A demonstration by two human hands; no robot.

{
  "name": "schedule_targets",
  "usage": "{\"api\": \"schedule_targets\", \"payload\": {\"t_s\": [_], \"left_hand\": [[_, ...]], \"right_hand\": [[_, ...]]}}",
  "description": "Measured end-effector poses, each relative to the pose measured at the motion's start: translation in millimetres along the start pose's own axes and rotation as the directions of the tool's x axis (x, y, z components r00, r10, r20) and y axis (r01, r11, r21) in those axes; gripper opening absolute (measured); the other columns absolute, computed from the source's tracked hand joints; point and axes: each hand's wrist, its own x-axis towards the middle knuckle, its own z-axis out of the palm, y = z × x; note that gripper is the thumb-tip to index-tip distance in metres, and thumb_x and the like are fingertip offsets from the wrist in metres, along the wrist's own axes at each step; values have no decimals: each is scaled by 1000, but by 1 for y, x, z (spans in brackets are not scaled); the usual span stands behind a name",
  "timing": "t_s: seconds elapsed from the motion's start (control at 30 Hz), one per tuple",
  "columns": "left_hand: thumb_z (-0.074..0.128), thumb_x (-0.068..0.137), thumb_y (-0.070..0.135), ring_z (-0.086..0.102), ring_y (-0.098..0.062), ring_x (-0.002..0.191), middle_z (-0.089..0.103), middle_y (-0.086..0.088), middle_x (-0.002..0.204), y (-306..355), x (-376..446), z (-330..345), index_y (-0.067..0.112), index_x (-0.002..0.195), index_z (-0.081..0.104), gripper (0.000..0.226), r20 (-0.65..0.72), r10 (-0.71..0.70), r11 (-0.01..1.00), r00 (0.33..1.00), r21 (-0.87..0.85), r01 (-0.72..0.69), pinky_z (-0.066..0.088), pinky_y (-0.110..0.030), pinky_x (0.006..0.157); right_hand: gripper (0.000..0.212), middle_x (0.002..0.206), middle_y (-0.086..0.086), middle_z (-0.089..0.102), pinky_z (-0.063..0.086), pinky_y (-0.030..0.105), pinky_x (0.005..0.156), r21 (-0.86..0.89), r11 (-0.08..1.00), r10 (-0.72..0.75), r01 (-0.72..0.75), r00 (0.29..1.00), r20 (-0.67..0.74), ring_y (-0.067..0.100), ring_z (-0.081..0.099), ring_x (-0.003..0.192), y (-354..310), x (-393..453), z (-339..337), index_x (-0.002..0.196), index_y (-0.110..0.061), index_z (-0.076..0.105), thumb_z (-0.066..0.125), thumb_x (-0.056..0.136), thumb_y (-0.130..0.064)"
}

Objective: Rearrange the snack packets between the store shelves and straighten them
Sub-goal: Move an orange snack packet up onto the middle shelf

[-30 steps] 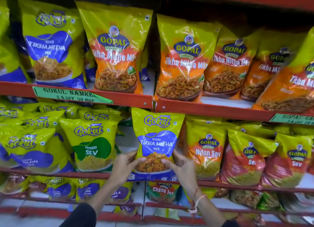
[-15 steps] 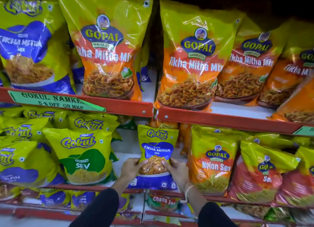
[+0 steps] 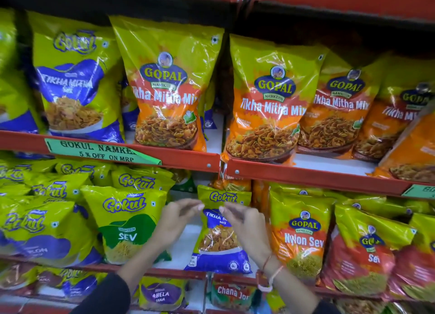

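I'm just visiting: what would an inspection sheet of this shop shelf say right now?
Surface: red middle shelf, white floor partly bare beside the small packet.
Job's things: small Gokul Tikha Mitha packet standing upright between Gokul Sev packet and Gopal Nylon Sev packet.
Clutter: Gopal Tikha Mitha packets leaning on the upper shelf.
Hands: left hand and right hand open at the small packet's top, fingers curled; contact unclear.
Cables: nothing seen.
Surroundings: green discount label; more packets on the shelf below.
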Motion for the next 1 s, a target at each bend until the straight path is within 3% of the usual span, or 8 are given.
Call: {"api": "schedule_targets", "payload": {"t_s": [0.17, 0.37, 0.5, 0.6, 0.67, 0.73, 0.83, 1.0], "left_hand": [[62, 80, 26, 74, -18, 81, 77, -10, 91, 66, 2, -60, 7, 94, 73, 25, -183, 189, 957, 965, -185, -222, 59, -28, 79], [68, 82, 19, 68, -17, 84, 71, 0, 89, 99, 33, -115, 18, 94, 68, 12, -632, 267, 907, 728, -90, -411, 55, -17, 76], [74, 73, 31, 53, -16, 116, 54, -3, 127, 92, 58, -132, 10, 130, 48, 66, -536, 243, 952, 808, -30, -305, 43, -30, 99], [74, 56, 63, 53, -18, 121, 55, -2, 130, 91, 71, -147, 10, 134, 44, 99, -343, 206, 973, 916, -27, -229, 45, -36, 101], [76, 50, 65, 58, -20, 119, 60, -6, 128, 91, 73, -159, 12, 134, 45, 104, -192, 177, 979, 965, -64, -192, 49, -39, 99], [84, 45, 59, 61, -14, 115, 63, -3, 126, 88, 75, -168, 13, 138, 42, 111, -99, 171, 978, 980, -101, -181, 54, -29, 90], [84, 49, 34, 66, 6, 97, 66, 13, 111, 87, 72, -168, 10, 135, 45, 98, -119, 234, 960, 965, -127, -249, 53, -10, 73], [80, 55, 15, 65, 8, 94, 67, 10, 109, 98, 52, -162, 6, 135, 44, 88, -231, 286, 935, 930, -144, -324, 53, -10, 76]], "right_hand": [[23, 103, -5, 77, 55, 12, 83, 278, 935, -218, 220, 975, -40, -4, 71, 93, -87, 10, -26, 108, -14, 76, 70, 87, -23], [55, 131, 1, 62, 48, 15, 100, 360, 878, -308, 315, 948, -79, -2, 61, 112, -141, 56, -25, 136, -9, 55, 73, 85, -21], [102, 146, -3, 48, 39, 22, 106, 135, 944, -305, 303, 952, 1, 6, 46, 131, -148, 90, -15, 151, -13, 31, 78, 70, -51], [103, 138, -3, 57, 43, 32, 109, 50, 962, -272, 268, 960, 74, 13, 50, 130, -149, 106, -7, 146, -15, 38, 81, 63, -56], [90, 122, -7, 65, 49, 32, 103, 86, 959, -278, 270, 955, 102, 9, 59, 118, -146, 112, -3, 138, -18, 49, 85, 62, -50], [88, 116, -11, 69, 53, 28, 98, 131, 951, -292, 280, 953, 80, 5, 63, 111, -142, 114, 1, 135, -21, 54, 86, 59, -52], [99, 116, -12, 71, 56, 30, 95, 166, 937, -311, 307, 950, 1, -1, 64, 108, -139, 112, 4, 137, -23, 54, 84, 51, -63], [114, 116, -11, 71, 57, 35, 95, 234, 917, -320, 324, 946, -56, 2, 64, 111, -145, 97, 2, 142, -23, 48, 82, 43, -70]]}}
